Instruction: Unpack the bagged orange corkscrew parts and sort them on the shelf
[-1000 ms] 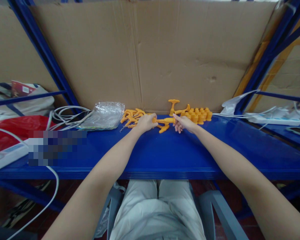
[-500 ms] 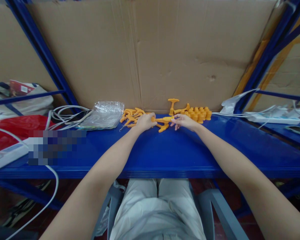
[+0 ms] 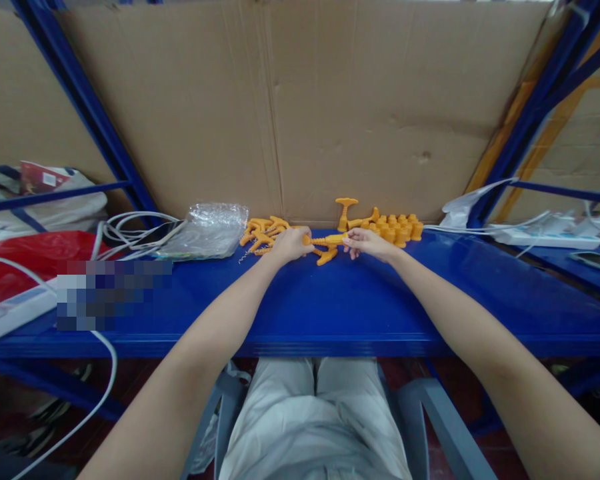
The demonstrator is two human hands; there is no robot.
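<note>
A yellow-orange corkscrew (image 3: 323, 241) is stretched level between my hands above the blue table. My left hand (image 3: 291, 245) is closed on its left end, and the fingers hide the handle. At the other end, the thumb and fingertips of my right hand (image 3: 367, 244) pinch the yellow sleeve part. Just below it another yellow piece (image 3: 327, 257) lies on the table. Beside my left hand is a pile of yellow T-handles with metal spirals (image 3: 261, 233). Behind my right hand stand several yellow bell-shaped parts (image 3: 401, 230) in rows, near an upright T-shaped corkscrew (image 3: 345, 213).
Clear plastic bags (image 3: 207, 230) and white cables (image 3: 140, 220) lie left on the blue table (image 3: 340, 307). A cardboard sheet (image 3: 380, 100) closes off the back. A power strip (image 3: 547, 235) and a phone (image 3: 597, 261) are at the right. Blue posts frame both sides.
My right fingers have curled in slightly around the corkscrew's end. My left hand has hardly moved. At the lower left, shoes under the table have shifted.
</note>
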